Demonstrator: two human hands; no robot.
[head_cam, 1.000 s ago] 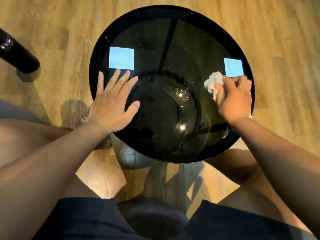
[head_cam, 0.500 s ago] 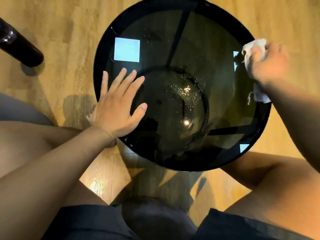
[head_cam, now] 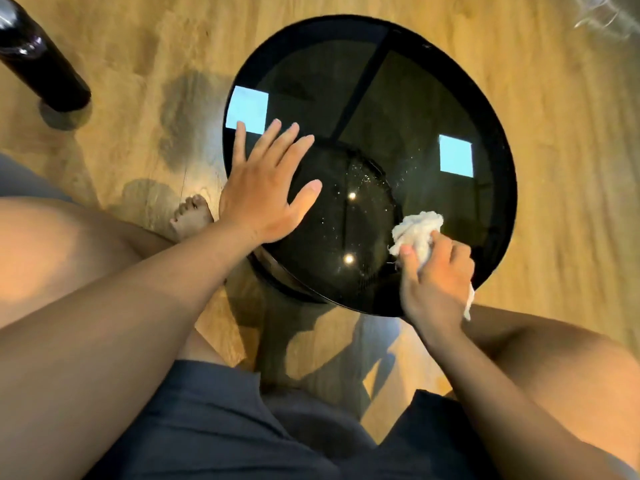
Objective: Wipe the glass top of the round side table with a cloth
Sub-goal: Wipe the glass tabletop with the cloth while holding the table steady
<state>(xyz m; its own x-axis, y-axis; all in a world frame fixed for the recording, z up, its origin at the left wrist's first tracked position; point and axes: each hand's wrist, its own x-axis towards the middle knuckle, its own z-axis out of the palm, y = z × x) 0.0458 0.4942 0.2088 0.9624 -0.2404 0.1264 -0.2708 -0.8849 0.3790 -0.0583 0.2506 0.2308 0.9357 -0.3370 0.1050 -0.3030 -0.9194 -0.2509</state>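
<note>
The round side table [head_cam: 408, 98] has a dark glass top with a black rim and stands on a wooden floor between my knees. My left hand [head_cam: 266, 192] lies flat on the glass at the table's left side, fingers straight and spread. My right hand [head_cam: 436, 275] grips a crumpled white cloth [head_cam: 417, 233] and presses it on the glass at the near right part of the top. A tail of the cloth hangs past the rim beside my wrist. Small specks and two light reflections show near the centre of the glass.
A dark cylindrical furniture leg [head_cam: 41, 64] stands on the floor at the far left. My bare foot [head_cam: 192, 214] rests on the floor just left of the table. My knees flank the table's near edge. A clear, glassy object [head_cam: 602, 15] shows at the top right corner.
My right hand has carried the cloth from the far right rim down to the near right part of the glass. My left hand has stayed flat on the left side.
</note>
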